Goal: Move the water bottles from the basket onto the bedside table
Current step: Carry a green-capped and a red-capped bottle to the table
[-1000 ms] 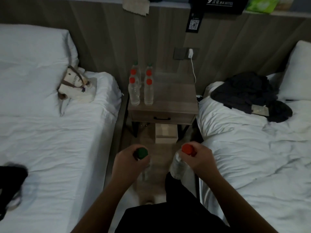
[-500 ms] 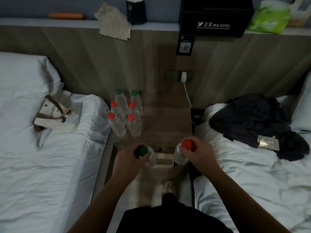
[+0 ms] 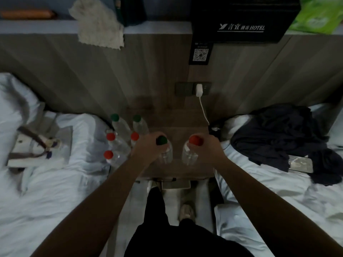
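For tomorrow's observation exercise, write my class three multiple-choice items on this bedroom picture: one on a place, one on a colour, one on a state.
1. Where do the standing bottles cluster on the bedside table?
A. its left side
B. its right side
C. its middle

2. What colour is the cap of the bottle in the left hand?
A. red
B. green
C. white

3. What is the state of the right hand?
A. open and empty
B. resting flat on the bed
C. closed round a bottle's neck

Key:
1 A, the standing bottles crowd the edge beside the left bed.
2 B, the green-capped bottle shows above the fingers.
3 C, the hand grips the red-capped bottle just under its cap.
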